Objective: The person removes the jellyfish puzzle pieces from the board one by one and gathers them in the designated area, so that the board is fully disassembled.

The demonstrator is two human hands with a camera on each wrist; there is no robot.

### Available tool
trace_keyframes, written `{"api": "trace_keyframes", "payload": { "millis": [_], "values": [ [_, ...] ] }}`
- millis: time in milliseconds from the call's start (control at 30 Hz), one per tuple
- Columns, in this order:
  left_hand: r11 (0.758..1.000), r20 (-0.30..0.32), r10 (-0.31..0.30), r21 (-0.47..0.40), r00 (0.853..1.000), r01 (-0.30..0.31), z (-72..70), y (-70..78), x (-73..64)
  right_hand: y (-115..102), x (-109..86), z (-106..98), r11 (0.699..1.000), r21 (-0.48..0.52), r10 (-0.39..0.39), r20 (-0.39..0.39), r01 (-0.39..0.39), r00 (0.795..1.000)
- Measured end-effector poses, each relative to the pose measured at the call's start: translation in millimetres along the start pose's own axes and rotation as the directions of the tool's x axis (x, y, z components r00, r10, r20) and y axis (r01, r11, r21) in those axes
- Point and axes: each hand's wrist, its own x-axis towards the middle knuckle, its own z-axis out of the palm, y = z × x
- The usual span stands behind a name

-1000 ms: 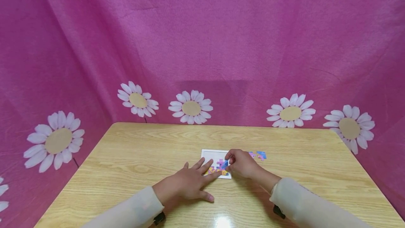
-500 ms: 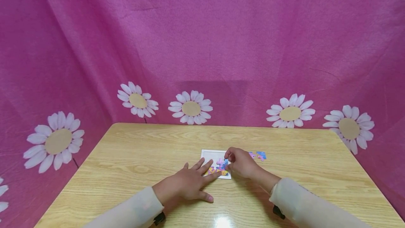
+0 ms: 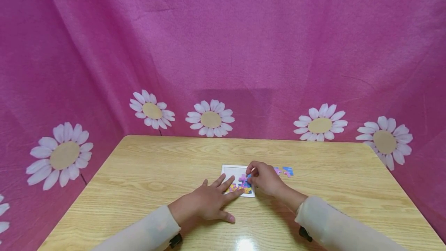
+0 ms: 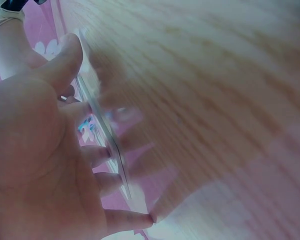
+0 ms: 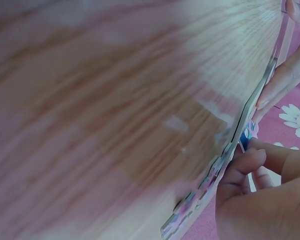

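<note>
A white puzzle tray (image 3: 236, 165) lies on the table. Yellow and pink jigsaw pieces (image 3: 246, 189) fill its near side, and a pink piece (image 3: 242, 178) sits above them. My left hand (image 3: 210, 200) is spread, its fingers resting across the tray's near left part. At the tray's right side, my right hand (image 3: 266, 180) pinches a blue puzzle piece (image 5: 245, 140) between thumb and fingers, over the inside of the rim. The fingers partly cover this piece in the head view. Part of the tray's far left shows its bare white bottom.
Several loose pink and blue pieces (image 3: 288, 171) lie on the table just right of the tray, partly behind my right hand. The wooden table (image 3: 156, 165) ends at a pink cloth (image 3: 237, 57) printed with daisies.
My right fingers have shifted slightly left, and the blue piece has changed its tilt at the tray's right side. My left hand has stayed in place.
</note>
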Motion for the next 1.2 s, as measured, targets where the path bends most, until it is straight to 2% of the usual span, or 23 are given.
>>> {"api": "trace_keyframes", "payload": {
  "millis": [433,567,700,1200],
  "values": [
    [1.000,0.006,-0.006,-0.005,1.000,0.006,-1.1,1.3,-1.0,0.4,1.3,2.6,1.000,0.021,0.014,-0.027,-0.013,1.000],
    [1.000,0.009,-0.009,-0.004,1.000,0.009,-2.4,1.5,-1.3,0.9,0.5,2.8,1.000,0.015,0.017,-0.056,-0.016,0.998],
    [1.000,0.014,-0.013,0.006,1.000,0.013,-3.5,2.4,-1.5,0.1,0.8,0.8,0.999,0.022,0.046,-0.075,-0.045,0.996],
    [1.000,0.004,-0.010,0.028,1.000,0.010,-0.4,2.7,-0.9,10.3,-9.3,-11.7,0.995,0.050,0.089,-0.047,-0.086,0.995]
  ]
}}
